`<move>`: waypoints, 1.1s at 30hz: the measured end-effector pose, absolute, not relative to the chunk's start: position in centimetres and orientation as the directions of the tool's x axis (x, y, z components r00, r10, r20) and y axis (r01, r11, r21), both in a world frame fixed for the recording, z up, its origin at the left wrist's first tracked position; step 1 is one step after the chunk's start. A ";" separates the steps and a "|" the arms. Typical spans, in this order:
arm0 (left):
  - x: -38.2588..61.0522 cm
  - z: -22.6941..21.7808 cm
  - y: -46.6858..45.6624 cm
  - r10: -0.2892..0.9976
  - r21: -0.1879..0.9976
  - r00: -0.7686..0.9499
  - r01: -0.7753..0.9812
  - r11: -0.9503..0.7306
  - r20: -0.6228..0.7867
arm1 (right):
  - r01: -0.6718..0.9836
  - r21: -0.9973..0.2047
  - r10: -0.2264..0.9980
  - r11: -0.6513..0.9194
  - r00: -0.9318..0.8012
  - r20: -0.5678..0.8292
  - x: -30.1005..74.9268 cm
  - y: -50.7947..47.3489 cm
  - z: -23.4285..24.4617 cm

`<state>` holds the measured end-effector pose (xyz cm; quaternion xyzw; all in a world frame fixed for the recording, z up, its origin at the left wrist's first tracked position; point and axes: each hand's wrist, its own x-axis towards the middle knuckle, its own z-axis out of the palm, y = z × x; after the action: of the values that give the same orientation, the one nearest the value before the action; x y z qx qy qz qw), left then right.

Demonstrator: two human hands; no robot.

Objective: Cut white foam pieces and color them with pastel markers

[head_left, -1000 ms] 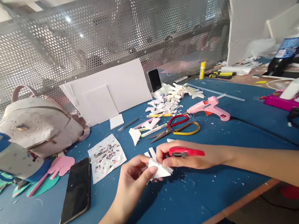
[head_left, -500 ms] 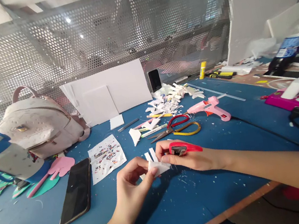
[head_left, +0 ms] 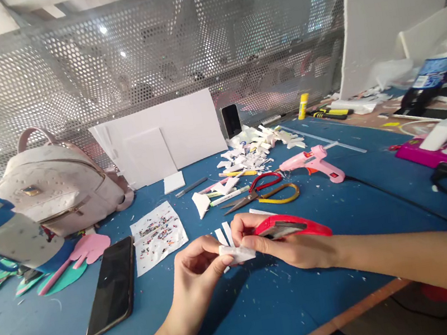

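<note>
My left hand (head_left: pixel 198 276) pinches a small white foam piece (head_left: pixel 237 252) between thumb and fingers, just above the blue table (head_left: pixel 271 307). My right hand (head_left: pixel 281 240) is closed round a red utility knife (head_left: pixel 290 226), and its fingertips touch the same white piece from the right. Two thin white strips (head_left: pixel 224 234) lie on the table just behind my hands.
Red and yellow scissors (head_left: pixel 263 192), a pink glue gun (head_left: pixel 315 163), pens and white offcuts (head_left: pixel 252 151) lie behind. A black phone (head_left: pixel 110 284) and a speckled paper sheet (head_left: pixel 157 236) sit left. A white backpack (head_left: pixel 56 182), white boards (head_left: pixel 167 134) and mesh fence stand at the back.
The white piece has turned from showing its face to lying edge-on between my fingers. The red knife has swung so more of its length shows, pointing right.
</note>
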<state>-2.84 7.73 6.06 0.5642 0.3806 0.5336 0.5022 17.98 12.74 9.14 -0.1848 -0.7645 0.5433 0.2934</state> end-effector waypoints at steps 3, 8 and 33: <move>-2.7 5.8 7.8 0.970 0.974 0.131 -0.121 -0.190 0.206 | -0.005 -0.907 0.629 0.421 -0.720 0.295 17.9 12.5 9.1; -2.7 5.5 7.9 0.983 0.980 0.090 -0.135 -0.147 0.160 | -0.012 -0.851 0.675 0.526 -0.603 0.425 17.8 13.1 7.6; -2.5 6.1 7.9 0.989 0.996 0.127 0.019 -0.084 0.081 | 0.068 -0.891 0.661 0.448 -0.697 0.279 17.8 14.5 7.5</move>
<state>-2.46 7.90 6.07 0.5571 0.4524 0.4814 0.5033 17.79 14.49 7.48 -0.2303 -0.7909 0.4720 0.3141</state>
